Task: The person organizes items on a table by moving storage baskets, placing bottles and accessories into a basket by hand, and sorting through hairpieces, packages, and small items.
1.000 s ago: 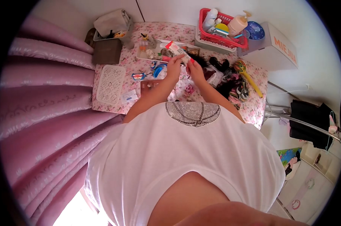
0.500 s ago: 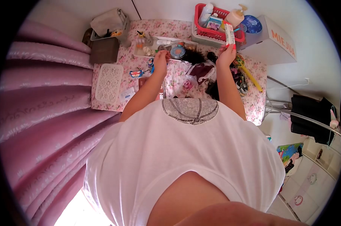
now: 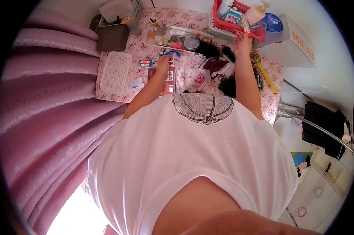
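Note:
My right hand [image 3: 242,44] is at the front edge of the red basket [image 3: 226,25], its fingers around the lower end of a slim, pale packet [image 3: 245,24] that stands upright at the basket's contents. A pump bottle [image 3: 256,14] and a small box [image 3: 233,16] are in the basket. My left hand [image 3: 164,62] hovers above the brown package [image 3: 170,80], near a blue-framed item [image 3: 172,53], with its fingers apart and nothing in them. The white tray [image 3: 148,39] behind it bears a round blue-lidded jar [image 3: 191,43] and small bottles.
Dark hair-like bundles [image 3: 208,49] and a bag with maroon cloth [image 3: 216,67] lie mid-table. A yellow-handled item [image 3: 267,81] is at the right, before a white box [image 3: 288,45]. A lace-patterned lid [image 3: 116,73] lies left, near a grey bin [image 3: 137,24].
Both hands were together on the red and white packet; they have parted. My right hand has carried it right to the red basket, and my left hand has drawn back leftward. The view has shifted.

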The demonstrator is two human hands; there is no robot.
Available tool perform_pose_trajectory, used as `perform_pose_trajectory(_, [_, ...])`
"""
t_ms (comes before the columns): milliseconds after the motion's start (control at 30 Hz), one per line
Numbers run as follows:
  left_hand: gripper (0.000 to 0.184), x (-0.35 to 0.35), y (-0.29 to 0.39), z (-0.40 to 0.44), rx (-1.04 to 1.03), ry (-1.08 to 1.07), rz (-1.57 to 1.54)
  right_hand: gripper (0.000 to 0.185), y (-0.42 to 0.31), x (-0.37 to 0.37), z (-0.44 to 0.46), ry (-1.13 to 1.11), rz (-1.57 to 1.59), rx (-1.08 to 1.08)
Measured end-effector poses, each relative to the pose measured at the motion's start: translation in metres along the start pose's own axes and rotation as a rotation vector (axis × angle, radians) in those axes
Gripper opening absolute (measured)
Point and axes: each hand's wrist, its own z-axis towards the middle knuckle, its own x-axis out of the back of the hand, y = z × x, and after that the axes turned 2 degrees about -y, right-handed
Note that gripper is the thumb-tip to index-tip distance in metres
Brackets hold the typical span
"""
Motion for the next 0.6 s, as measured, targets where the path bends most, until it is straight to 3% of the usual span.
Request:
perform_pose_trajectory(67, [0.013,0.008,-0.007,0.002,-0.025,0.021,0.000,0.022,0.005,0.003,-0.003,0.040,0.054,-0.019])
perform_pose_trajectory(167, [0.018,0.033,-0.031,0.028,-0.196,0.196,0.248,0.016,0.021,0.013,-0.010,0.029,-0.010,-0.074])
perform_pose_trajectory(267, [0.026,0.061,-0.034,0.044,-0.193,0.303,0.704,0.015,0.052,0.025,-0.024,-0.075,-0.090,-0.073])
perform_pose_trajectory(367, [0.037,0.045,-0.006,0.004,-0.364,0.771,1.198,0.013,0.067,0.016,-0.051,-0.064,-0.222,-0.204])
perform_pose_trajectory(467, [0.045,0.065,-0.029,0.029,-0.262,0.762,1.314,0.011,0.089,0.015,-0.068,-0.153,-0.296,-0.313])
perform_pose_trajectory(567, [0.049,0.068,-0.015,0.027,-0.066,0.575,1.192,0.012,0.117,0.022,-0.071,-0.289,-0.431,-0.359])
perform_pose_trajectory(600, [0.048,0.067,-0.011,0.026,-0.089,0.591,1.191,0.013,0.122,0.019,-0.074,-0.325,-0.476,-0.379])
